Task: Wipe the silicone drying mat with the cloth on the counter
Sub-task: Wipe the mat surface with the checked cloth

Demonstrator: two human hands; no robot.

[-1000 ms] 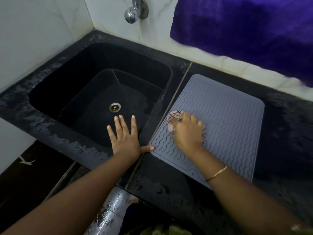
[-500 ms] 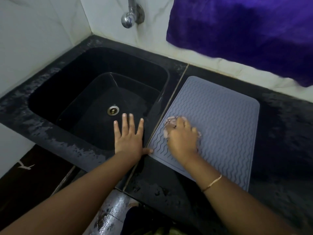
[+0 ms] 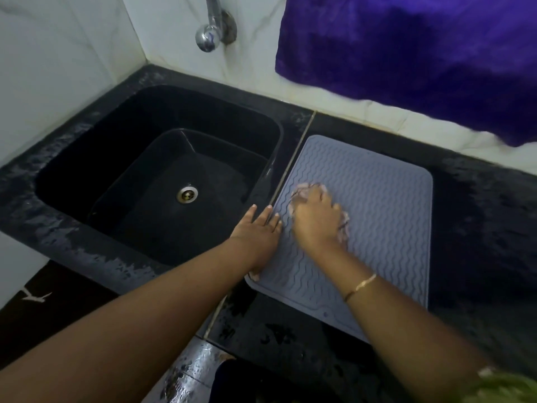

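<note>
A grey silicone drying mat [image 3: 386,216] with a wavy ribbed surface lies on the black counter [image 3: 479,228], just right of the sink. My right hand [image 3: 316,222] presses a pale cloth [image 3: 344,225] onto the mat's left-middle part; only the cloth's edges show around the fingers. My left hand [image 3: 258,231] lies flat, fingers together, on the mat's left edge and the strip between the sink and the mat, holding nothing.
A black sink [image 3: 162,181] with a metal drain [image 3: 187,194] fills the left side. A chrome tap [image 3: 210,33] sticks out of the white tiled wall. A purple cloth [image 3: 421,53] hangs on the wall behind the mat. The counter looks wet.
My left hand has shifted right from the sink's edge onto the mat's left edge, fingers now closed together. My right hand with the cloth has moved slightly up and right on the mat.
</note>
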